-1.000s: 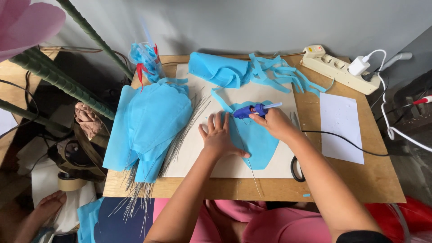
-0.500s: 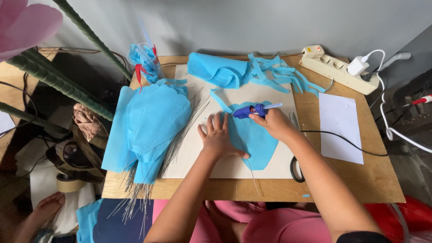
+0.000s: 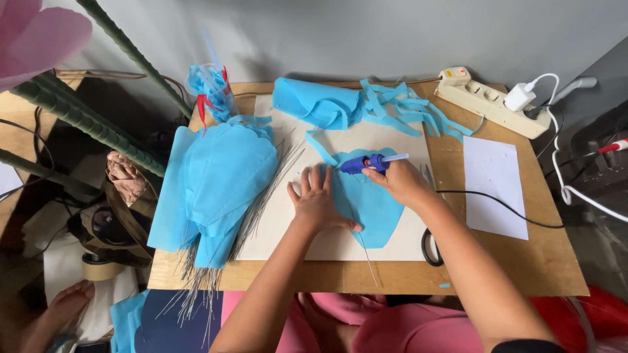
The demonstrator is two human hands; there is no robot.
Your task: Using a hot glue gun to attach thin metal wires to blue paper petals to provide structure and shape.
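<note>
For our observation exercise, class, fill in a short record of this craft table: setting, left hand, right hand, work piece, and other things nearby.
Setting: wooden table seen from above, with a pale board on it
Left hand: pressed flat on the blue petal-shaped sheet
Right hand: gripping a blue glue gun, nozzle over the sheet's top
Work piece: a thin wire runs down the sheet
Nearby: stack of blue petals, blue strips, power strip, white paper, scissors

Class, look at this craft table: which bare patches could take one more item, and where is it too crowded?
Free: bare wood between the white sheet and the table edge; the front strip. Crowded: the blue petal stack, the strips, and around both hands.
</note>
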